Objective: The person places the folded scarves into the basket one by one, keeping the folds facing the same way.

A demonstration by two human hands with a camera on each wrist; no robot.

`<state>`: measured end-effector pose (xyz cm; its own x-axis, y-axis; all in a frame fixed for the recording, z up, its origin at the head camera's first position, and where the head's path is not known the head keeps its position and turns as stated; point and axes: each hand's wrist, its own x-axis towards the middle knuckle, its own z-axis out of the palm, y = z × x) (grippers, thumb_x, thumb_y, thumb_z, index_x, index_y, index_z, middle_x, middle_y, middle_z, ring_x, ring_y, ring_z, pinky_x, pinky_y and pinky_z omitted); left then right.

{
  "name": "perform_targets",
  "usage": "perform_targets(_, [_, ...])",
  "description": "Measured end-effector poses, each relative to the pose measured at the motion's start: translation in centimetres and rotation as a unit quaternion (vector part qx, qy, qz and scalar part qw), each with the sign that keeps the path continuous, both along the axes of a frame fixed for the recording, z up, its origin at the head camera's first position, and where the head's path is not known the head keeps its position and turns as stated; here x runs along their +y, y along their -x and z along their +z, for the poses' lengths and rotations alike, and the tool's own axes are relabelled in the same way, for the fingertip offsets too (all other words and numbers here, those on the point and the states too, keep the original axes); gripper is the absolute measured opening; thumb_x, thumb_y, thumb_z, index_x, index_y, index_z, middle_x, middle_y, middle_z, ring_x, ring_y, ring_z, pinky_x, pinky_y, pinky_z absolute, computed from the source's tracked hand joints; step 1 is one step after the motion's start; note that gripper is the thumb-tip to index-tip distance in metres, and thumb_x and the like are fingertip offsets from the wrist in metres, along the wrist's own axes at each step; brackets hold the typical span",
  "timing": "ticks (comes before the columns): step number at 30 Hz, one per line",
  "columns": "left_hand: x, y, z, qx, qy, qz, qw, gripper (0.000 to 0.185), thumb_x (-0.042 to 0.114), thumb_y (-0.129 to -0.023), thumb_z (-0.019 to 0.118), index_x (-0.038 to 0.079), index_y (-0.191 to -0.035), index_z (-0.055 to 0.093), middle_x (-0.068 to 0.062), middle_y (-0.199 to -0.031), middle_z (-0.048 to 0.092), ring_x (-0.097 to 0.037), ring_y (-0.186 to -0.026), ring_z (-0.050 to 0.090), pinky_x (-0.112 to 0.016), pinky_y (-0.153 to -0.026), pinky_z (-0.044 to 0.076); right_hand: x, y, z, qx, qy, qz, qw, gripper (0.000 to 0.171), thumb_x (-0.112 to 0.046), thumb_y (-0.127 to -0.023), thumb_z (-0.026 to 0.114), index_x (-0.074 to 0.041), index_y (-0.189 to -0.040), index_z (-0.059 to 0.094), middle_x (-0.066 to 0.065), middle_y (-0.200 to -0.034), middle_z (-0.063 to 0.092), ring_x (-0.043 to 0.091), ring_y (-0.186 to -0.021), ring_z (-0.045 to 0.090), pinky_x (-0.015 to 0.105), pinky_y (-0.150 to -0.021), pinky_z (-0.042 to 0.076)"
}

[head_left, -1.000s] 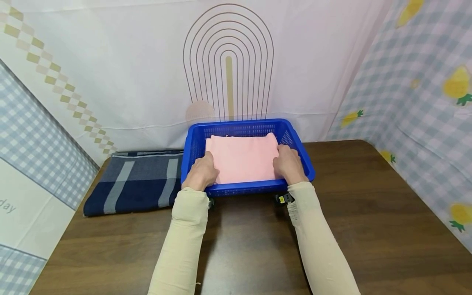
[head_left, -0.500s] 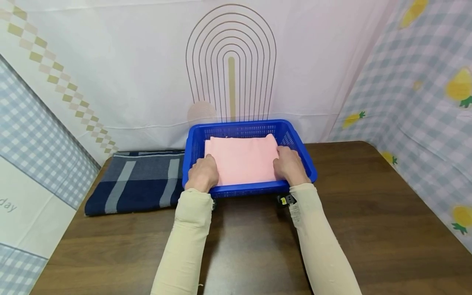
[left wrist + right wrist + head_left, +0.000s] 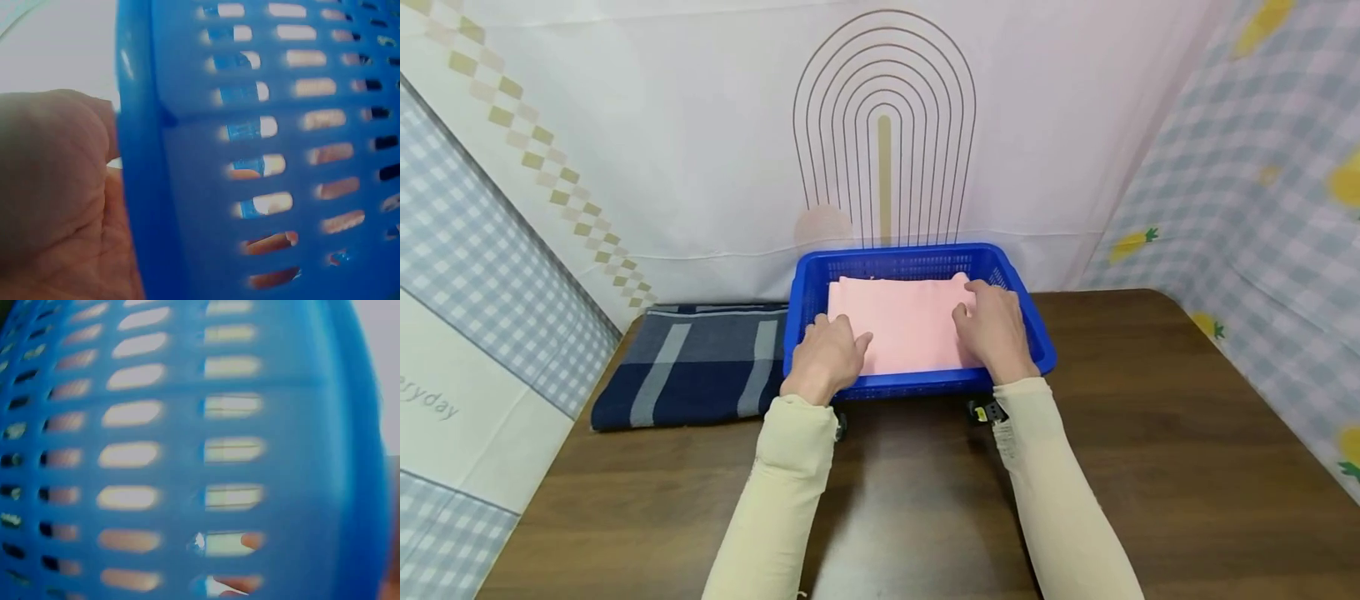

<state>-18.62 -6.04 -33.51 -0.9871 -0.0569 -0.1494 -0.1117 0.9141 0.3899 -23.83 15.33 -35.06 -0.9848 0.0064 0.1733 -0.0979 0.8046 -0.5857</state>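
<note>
A folded pink cloth [image 3: 906,325] lies flat in a blue plastic basket [image 3: 917,382] with slotted walls. My left hand [image 3: 829,357] reaches over the basket's front left corner, its thumb spread apart from the fingers at the cloth's left edge. At the cloth's right edge, my right hand [image 3: 996,332] has its thumb and fingers parted, with no cloth pinched between them. Whether the fingertips touch the cloth cannot be told. The basket wall [image 3: 187,156] stands beside my left palm in the left wrist view. Slotted wall nearly fills the right wrist view, skin showing through some slots.
A folded navy and grey checked cloth [image 3: 700,367] lies left of the basket on the brown wooden table [image 3: 1150,467]. Behind the basket hangs a white patterned curtain [image 3: 722,150]. A blue checked curtain [image 3: 1270,250] borders the right side.
Both hands have loosened at the cloth's sides, thumbs and fingers now spread apart. The pink cloth stays in the basket. The whole head view has shifted a little.
</note>
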Motion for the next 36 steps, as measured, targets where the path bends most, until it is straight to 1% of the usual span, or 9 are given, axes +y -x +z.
perform_targets(4, [0.1,-0.4,-0.4,-0.008,0.018,-0.027,0.9995,0.047,0.041,-0.107,0.049,0.000,-0.107,0.071,-0.021,-0.126,0.064,-0.031,-0.096,0.061,-0.045,-0.085,0.054,-0.7,-0.6,0.6,-0.007,0.014,0.031,0.999,0.046,-0.022,-0.102,0.052,-0.005,-0.144,0.055,0.021,-0.148,0.055,0.042,-0.138,0.047,0.058,-0.112,0.041])
perform_targets(9, [-0.4,-0.7,-0.8,-0.038,0.016,-0.066,0.9970,0.055,0.041,-0.109,0.041,0.004,-0.081,0.070,-0.022,-0.157,0.044,-0.035,-0.112,0.066,-0.046,-0.090,0.054,-1.8,-1.5,1.1,-0.009,0.002,0.060,0.998,0.044,-0.023,-0.102,0.054,-0.005,-0.142,0.057,0.019,-0.144,0.060,0.040,-0.134,0.054,0.056,-0.109,0.045])
perform_targets(13, [-0.9,-0.8,-0.6,-0.051,0.026,-0.080,0.9951,0.060,0.043,-0.110,0.038,-0.005,-0.107,0.074,-0.022,-0.163,0.030,-0.040,-0.135,0.053,-0.049,-0.111,0.045,-3.4,-2.4,1.3,-0.005,-0.004,0.081,0.997,0.041,-0.022,-0.101,0.057,-0.004,-0.138,0.061,0.020,-0.136,0.065,0.039,-0.128,0.060,0.055,-0.107,0.048])
perform_targets(16, [-1.0,-1.1,-0.4,-0.039,0.042,-0.086,0.9947,0.060,0.044,-0.109,0.040,-0.006,-0.133,0.064,-0.024,-0.164,0.028,-0.042,-0.142,0.046,-0.052,-0.117,0.039,-4.5,-2.9,1.3,-0.007,0.007,0.098,0.995,0.039,-0.022,-0.100,0.058,-0.004,-0.134,0.063,0.019,-0.131,0.068,0.038,-0.124,0.062,0.054,-0.106,0.049])
perform_targets(20, [-1.4,-1.6,-0.5,0.015,0.039,-0.110,0.9931,0.047,0.038,-0.109,0.044,0.000,-0.119,0.069,-0.021,-0.132,0.064,-0.034,-0.108,0.066,-0.046,-0.098,0.054,-5.4,-3.4,1.1,0.004,0.017,0.108,0.994,0.035,-0.021,-0.099,0.059,-0.004,-0.129,0.066,0.019,-0.126,0.070,0.036,-0.120,0.064,0.052,-0.106,0.050])
perform_targets(22, [-1.6,-1.8,-0.6,0.053,0.022,-0.117,0.9915,0.039,0.033,-0.108,0.046,0.003,-0.109,0.070,-0.016,-0.111,0.070,-0.030,-0.097,0.067,-0.045,-0.090,0.055,-5.6,-3.4,1.0,0.018,0.018,0.110,0.994,0.033,-0.020,-0.099,0.060,-0.004,-0.126,0.067,0.019,-0.123,0.071,0.036,-0.118,0.066,0.051,-0.104,0.050])
perform_targets(24, [-1.9,-1.8,-0.9,0.088,0.002,-0.110,0.9900,0.034,0.030,-0.107,0.048,0.004,-0.109,0.070,-0.014,-0.106,0.070,-0.030,-0.098,0.066,-0.046,-0.091,0.055,-5.9,-3.4,0.9,0.030,0.025,0.113,0.993,0.032,-0.019,-0.099,0.060,-0.003,-0.125,0.068,0.019,-0.121,0.072,0.036,-0.116,0.066,0.051,-0.103,0.051])
perform_targets(27, [-2.6,-1.8,-1.1,0.152,-0.023,-0.095,0.9836,0.032,0.026,-0.106,0.051,0.003,-0.119,0.070,-0.015,-0.118,0.069,-0.032,-0.114,0.063,-0.049,-0.101,0.052,-6.4,-3.6,0.8,0.040,0.046,0.117,0.991,0.032,-0.022,-0.100,0.060,-0.003,-0.125,0.068,0.018,-0.119,0.072,0.035,-0.113,0.067,0.050,-0.101,0.052])
perform_targets(36, [-5.9,-1.9,-1.0,0.347,-0.081,-0.073,0.9317,0.023,0.013,-0.105,0.050,0.003,-0.117,0.067,-0.014,-0.117,0.066,-0.032,-0.111,0.056,-0.048,-0.098,0.047,-9.0,-4.8,0.9,0.064,0.114,0.133,0.982,0.037,-0.034,-0.104,0.057,-0.006,-0.127,0.065,0.014,-0.119,0.069,0.031,-0.112,0.066,0.044,-0.097,0.054])
